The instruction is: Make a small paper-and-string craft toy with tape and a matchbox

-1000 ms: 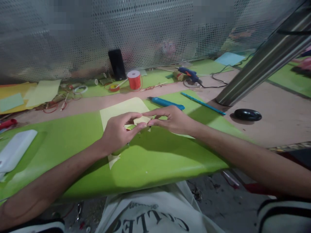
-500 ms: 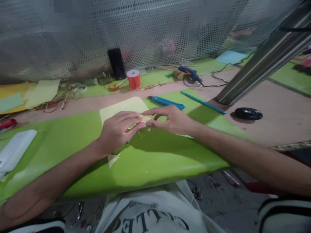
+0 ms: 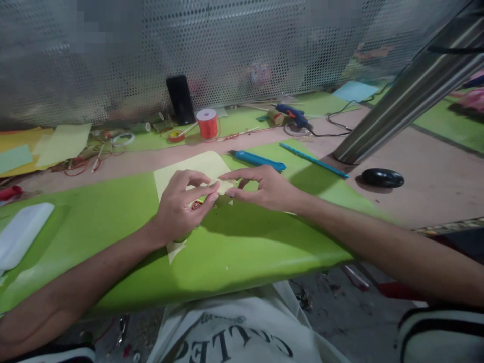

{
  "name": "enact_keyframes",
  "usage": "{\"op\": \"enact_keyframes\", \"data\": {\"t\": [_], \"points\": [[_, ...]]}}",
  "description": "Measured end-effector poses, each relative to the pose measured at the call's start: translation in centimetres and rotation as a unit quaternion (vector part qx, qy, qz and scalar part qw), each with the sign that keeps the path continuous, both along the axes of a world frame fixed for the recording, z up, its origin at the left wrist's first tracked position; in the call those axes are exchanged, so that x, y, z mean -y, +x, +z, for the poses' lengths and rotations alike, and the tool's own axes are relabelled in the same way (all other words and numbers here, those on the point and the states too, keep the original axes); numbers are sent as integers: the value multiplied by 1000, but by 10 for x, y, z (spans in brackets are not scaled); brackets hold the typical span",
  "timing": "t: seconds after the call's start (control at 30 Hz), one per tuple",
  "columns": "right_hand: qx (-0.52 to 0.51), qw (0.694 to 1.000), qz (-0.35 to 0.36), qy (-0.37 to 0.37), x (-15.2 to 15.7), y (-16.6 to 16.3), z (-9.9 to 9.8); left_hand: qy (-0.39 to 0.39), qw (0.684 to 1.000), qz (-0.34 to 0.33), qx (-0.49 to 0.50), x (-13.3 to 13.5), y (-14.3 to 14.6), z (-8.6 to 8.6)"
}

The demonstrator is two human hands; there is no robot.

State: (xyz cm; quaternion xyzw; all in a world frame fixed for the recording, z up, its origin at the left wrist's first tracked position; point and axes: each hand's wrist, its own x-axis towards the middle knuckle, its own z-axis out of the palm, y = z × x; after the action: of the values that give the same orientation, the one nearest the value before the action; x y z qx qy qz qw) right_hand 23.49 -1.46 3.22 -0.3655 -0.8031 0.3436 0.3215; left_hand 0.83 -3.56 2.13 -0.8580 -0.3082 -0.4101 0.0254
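Note:
A small piece of pale yellow paper (image 3: 226,187) is pinched between my two hands above the green mat. My left hand (image 3: 185,204) grips its left side with thumb and fingers. At its right edge, the thumb and index finger of my right hand (image 3: 266,187) close on it. Under my left hand lies a larger pale yellow sheet (image 3: 181,169), with a torn-looking corner showing below the wrist. A small red and yellow item (image 3: 196,204) shows beneath my left palm, mostly hidden. Little paper scraps lie below the fingers.
Behind my hands lie a blue utility knife (image 3: 257,160) and a blue pencil (image 3: 314,160). Farther back are a red thread spool (image 3: 207,124), a black phone (image 3: 180,99) and a glue gun (image 3: 293,115). A metal post (image 3: 401,96) and black mouse (image 3: 382,177) stand right; a white case (image 3: 24,234) lies left.
The fingers of my left hand have bent and drawn back slightly, baring more of the small paper piece. My right hand has barely moved. The view has shifted a little.

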Motion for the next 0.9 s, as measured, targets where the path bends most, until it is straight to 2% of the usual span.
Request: {"op": "enact_keyframes", "data": {"t": [0.2,0.4,0.53,0.73,0.9], "points": [[-1,1000,2,6,-1,1,0,-32,999,-11,0,-1,-2,6],[8,1000,-1,0,-1,1,0,-187,981,-26,50,0,-3,9],[11,1000,1,1,0,2,0,-249,965,-39,66,1,-5,13],[20,1000,-4,7,0,3,1,-279,958,-48,44,-4,-9,19],[25,1000,-5,0,1,2,2,-279,956,-75,46,-14,-12,14]]}}
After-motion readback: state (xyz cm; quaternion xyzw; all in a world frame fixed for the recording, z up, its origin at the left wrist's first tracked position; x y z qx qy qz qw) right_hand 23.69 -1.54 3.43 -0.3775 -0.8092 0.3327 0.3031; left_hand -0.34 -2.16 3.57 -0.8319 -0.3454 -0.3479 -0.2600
